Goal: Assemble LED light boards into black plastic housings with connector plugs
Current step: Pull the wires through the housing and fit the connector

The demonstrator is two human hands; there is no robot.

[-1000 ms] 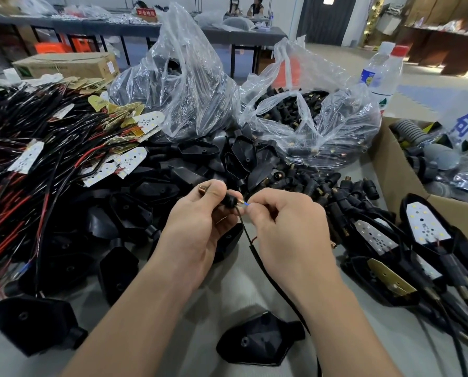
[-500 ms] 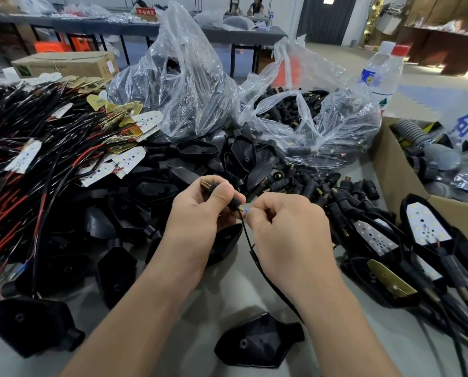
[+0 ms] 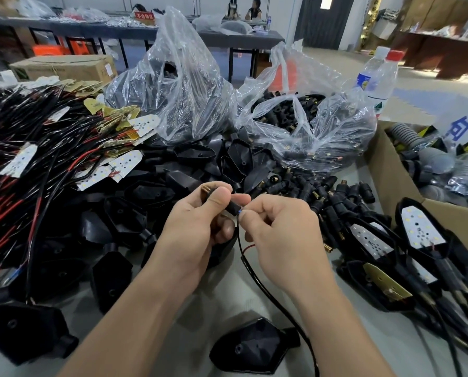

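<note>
The left hand (image 3: 200, 221) gripped a black connector plug (image 3: 228, 205), and the right hand (image 3: 279, 229) pinched what seemed a wire end (image 3: 240, 212) at its mouth, hands nearly touching.

A long grey table (image 3: 113, 32) on dark legs runs across the back of the room, with orange stools (image 3: 64, 49) beneath it and two seated people (image 3: 245, 9) at its far end. Beyond is a dark doorway (image 3: 325, 25) in a white wall (image 3: 360, 20), with a bright panel (image 3: 325, 1) at its top. The floor (image 3: 330, 66) is pale and glossy, and a brown wooden counter (image 3: 442, 53) lines the right side.
</note>
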